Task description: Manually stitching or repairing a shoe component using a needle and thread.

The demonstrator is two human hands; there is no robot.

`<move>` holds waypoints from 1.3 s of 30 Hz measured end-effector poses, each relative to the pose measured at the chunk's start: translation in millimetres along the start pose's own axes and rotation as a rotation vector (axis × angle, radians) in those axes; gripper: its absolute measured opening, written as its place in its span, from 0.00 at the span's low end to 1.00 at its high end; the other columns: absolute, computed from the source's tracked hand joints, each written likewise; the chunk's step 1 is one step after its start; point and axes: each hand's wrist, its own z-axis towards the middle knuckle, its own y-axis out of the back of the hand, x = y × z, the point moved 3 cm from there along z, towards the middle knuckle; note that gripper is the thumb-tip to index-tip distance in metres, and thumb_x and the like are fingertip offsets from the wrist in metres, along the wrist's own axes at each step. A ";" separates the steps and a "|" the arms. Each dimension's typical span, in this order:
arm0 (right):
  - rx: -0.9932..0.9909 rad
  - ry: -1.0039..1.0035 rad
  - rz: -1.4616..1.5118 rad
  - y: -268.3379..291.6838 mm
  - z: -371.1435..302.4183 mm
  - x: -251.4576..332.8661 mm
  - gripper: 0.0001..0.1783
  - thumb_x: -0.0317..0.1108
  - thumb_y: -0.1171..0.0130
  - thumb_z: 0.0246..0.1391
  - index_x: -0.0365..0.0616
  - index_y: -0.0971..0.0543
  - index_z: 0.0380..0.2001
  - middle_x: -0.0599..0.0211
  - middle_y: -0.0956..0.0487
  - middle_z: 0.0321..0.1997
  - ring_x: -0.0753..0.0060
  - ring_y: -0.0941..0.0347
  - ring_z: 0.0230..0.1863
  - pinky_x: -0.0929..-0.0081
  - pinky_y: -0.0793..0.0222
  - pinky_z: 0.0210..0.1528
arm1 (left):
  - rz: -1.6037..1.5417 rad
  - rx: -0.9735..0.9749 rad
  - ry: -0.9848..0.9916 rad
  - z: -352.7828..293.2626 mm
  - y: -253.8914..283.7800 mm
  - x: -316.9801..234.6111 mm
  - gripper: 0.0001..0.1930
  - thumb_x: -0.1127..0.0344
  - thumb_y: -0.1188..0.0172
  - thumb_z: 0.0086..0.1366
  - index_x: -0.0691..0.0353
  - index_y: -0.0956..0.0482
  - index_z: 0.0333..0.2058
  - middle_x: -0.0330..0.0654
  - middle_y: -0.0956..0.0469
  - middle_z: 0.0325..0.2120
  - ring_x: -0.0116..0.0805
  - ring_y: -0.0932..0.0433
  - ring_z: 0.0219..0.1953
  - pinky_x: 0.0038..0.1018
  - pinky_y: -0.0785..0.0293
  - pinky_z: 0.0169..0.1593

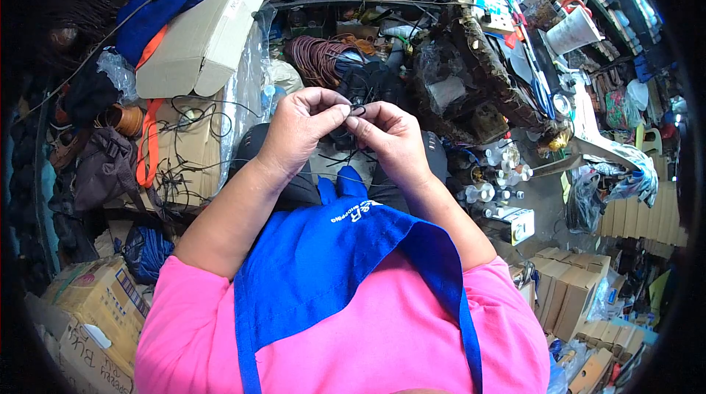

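My left hand [303, 128] and my right hand [393, 140] meet in front of me, above my lap. Thumbs and forefingers of both are pinched together on a thin black cord [358, 110] that looks like a shoelace. Its loose ends hang below the fingertips. Just beyond the hands lies a dark object [371, 83], perhaps a black shoe, partly hidden by my fingers. A blue apron [316, 247] covers my front. More black cords [180, 180] lie tangled on the cardboard to the left.
An upright cardboard piece [191, 44] and a blue cloth [158, 8] stand at the far left. Coiled brown cord [318, 59] lies ahead. Right are a worn bench [507, 63], several small bottles [489, 173] and cardboard boxes [562, 291]. Another carton [103, 306] sits lower left.
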 end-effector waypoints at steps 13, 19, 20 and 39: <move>-0.012 -0.001 0.001 0.3 -0.1 -0.7 0.06 0.31 0.41 0.52 0.39 0.25 0.30 0.76 0.26 0.23 0.89 0.35 0.24 0.87 0.39 0.25 | 0.059 -0.004 -0.047 0.4 -2.5 -0.2 0.02 0.74 0.43 0.58 0.63 0.25 0.30 0.33 0.26 0.26 0.18 0.29 0.30 0.16 0.33 0.36; 0.015 -0.066 0.013 0.0 0.7 3.2 0.07 0.31 0.41 0.53 0.38 0.24 0.32 0.75 0.25 0.25 0.88 0.34 0.24 0.87 0.37 0.26 | -0.060 0.018 0.015 1.0 2.7 2.5 0.05 0.74 0.44 0.58 0.65 0.24 0.34 0.36 0.23 0.29 0.21 0.27 0.32 0.19 0.30 0.39; 0.014 -0.067 0.014 0.9 0.7 2.5 0.07 0.31 0.41 0.53 0.38 0.24 0.32 0.75 0.25 0.25 0.88 0.34 0.24 0.87 0.37 0.26 | -0.060 0.020 0.017 1.1 1.6 2.0 0.05 0.74 0.44 0.58 0.65 0.24 0.34 0.36 0.23 0.29 0.21 0.27 0.32 0.19 0.30 0.39; -0.100 0.190 -0.367 13.1 -0.6 12.6 0.18 0.33 0.35 0.45 0.41 0.22 0.41 0.72 0.29 0.35 0.85 0.32 0.29 0.85 0.34 0.31 | 0.209 -0.039 -0.119 -0.9 3.6 -0.2 0.02 0.75 0.43 0.58 0.65 0.25 0.31 0.36 0.23 0.26 0.19 0.26 0.30 0.16 0.30 0.37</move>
